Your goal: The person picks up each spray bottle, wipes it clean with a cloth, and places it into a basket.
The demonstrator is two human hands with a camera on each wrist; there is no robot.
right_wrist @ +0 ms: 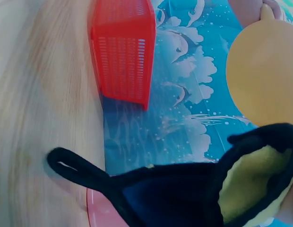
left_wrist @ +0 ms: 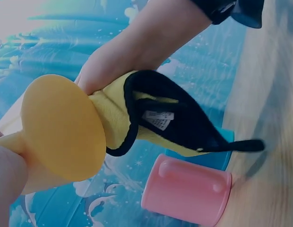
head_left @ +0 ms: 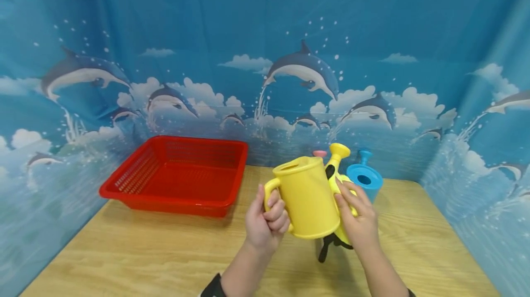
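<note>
Backdrop: blue fabric sheet, printed w/ dolphins & clouds. Surface: light wood-grain.

Basket: red plastic, rectangular, perforated sides; on surface, left of cans.

Main can: glossy yellow plastic watering can, cylindrical body, round flat base, loop handle on L side, flared round rose at upper R. Held above surface, slightly tilted; base visible in both wrist views.

Blue plastic watering can: behind R hand, round hole in top. Pink plastic watering can: next to it, mostly hidden in head view.

Mitt: soft yellow fabric w/ black trim, dark lining & hanging black loop; just beside main can's R side.

L hand: fingers curled round can handle. R hand: thumb & bent fingers gripping mitt.

Label: small, white, printed, inside mitt; text illegible.
</note>
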